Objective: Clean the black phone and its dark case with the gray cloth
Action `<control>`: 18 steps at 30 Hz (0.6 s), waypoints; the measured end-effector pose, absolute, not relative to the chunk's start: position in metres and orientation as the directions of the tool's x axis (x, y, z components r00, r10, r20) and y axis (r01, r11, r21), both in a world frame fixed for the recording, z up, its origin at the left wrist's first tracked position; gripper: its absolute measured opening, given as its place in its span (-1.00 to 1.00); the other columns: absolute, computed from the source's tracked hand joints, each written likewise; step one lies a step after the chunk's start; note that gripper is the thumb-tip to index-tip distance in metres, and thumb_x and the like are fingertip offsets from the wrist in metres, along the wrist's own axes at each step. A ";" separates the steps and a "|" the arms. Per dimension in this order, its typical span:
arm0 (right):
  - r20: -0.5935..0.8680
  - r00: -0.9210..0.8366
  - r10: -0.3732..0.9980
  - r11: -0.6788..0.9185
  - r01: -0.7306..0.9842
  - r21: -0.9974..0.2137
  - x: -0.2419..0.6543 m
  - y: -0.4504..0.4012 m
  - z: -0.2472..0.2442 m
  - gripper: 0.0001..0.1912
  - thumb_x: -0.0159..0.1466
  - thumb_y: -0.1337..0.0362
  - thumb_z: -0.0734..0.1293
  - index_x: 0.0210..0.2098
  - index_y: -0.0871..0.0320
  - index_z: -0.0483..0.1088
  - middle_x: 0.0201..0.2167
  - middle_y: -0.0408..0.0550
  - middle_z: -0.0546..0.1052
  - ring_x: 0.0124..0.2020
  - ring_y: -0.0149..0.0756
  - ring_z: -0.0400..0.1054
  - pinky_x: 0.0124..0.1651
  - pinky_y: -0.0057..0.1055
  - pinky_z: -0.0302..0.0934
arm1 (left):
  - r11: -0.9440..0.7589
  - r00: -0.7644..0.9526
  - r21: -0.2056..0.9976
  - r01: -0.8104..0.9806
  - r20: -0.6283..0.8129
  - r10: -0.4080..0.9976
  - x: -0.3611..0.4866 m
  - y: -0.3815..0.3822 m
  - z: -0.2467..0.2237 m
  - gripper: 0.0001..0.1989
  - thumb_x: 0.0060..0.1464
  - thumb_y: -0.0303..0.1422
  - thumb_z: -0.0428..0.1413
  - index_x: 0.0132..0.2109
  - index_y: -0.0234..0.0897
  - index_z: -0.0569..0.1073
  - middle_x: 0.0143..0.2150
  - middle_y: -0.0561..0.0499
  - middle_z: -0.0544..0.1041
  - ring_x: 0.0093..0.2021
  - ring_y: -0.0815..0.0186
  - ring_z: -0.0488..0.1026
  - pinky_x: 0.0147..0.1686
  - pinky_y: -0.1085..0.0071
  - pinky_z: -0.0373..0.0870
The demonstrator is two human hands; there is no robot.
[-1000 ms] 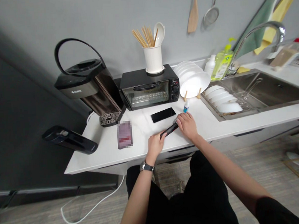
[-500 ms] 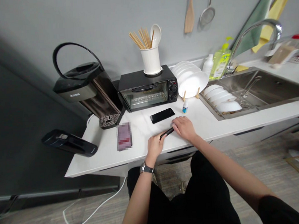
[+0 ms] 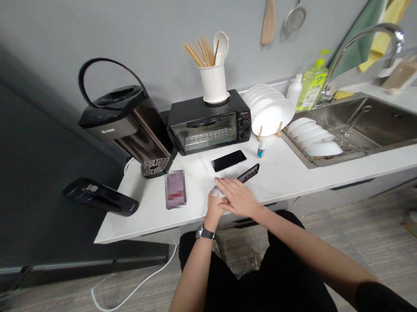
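My left hand grips the near end of a slim black phone, tilted just above the counter edge. Across it lies my right hand, fingers extended and pressed together over the left hand and the near part of the phone. A whitish wipe shows under the right fingertips; most of it is hidden. Beyond the hands, a second black phone rests flat on the counter. A small white and blue bottle stands to its right.
A pixelated purple packet lies on the white counter at left, near a dark tumbler and a drink dispenser. Behind are a toaster oven and racked plates. The sink holds bowls.
My right hand has slid from the phone's far end toward my left hand, carrying the wipe. The phone's far end is now uncovered, and the view has shifted slightly.
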State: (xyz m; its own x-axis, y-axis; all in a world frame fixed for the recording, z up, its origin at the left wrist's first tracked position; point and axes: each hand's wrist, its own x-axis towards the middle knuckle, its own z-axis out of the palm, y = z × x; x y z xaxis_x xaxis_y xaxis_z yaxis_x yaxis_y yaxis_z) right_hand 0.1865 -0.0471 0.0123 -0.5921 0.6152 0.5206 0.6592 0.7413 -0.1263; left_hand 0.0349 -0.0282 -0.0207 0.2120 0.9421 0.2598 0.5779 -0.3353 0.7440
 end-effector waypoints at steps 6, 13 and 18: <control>0.538 -0.346 0.769 0.517 0.831 -0.204 0.264 0.004 0.013 -0.41 0.47 -0.13 0.07 0.04 0.26 0.41 0.02 0.27 0.51 0.09 0.10 0.33 0.19 0.04 0.20 | -0.305 0.224 0.637 0.708 0.206 0.952 0.044 -0.031 0.002 -0.66 0.40 -0.20 0.01 0.06 -0.21 0.62 -0.07 -0.16 0.70 -0.13 0.10 0.65 -0.16 0.35 0.45; 0.565 -0.452 0.691 0.663 0.708 -0.245 0.191 -0.047 0.007 -0.25 0.42 -0.20 0.14 0.26 0.35 0.22 0.25 0.34 0.37 0.42 0.17 0.02 0.45 0.22 -0.16 | -0.274 0.261 0.539 0.797 0.103 0.960 0.041 -0.026 -0.002 -0.78 0.28 -0.43 0.07 -0.11 -0.31 0.63 -0.19 -0.15 0.69 -0.24 0.19 0.60 -0.20 0.39 0.42; 0.505 -0.574 0.644 0.726 0.667 -0.167 0.210 -0.041 0.011 -0.32 0.44 -0.13 0.18 0.29 0.29 0.24 0.23 0.27 0.41 0.30 0.08 0.22 0.44 0.13 -0.07 | -0.269 0.259 0.530 0.804 0.095 0.961 0.040 -0.029 -0.003 -0.76 0.29 -0.43 0.05 -0.14 -0.29 0.64 -0.23 -0.11 0.69 -0.26 0.19 0.60 -0.21 0.38 0.44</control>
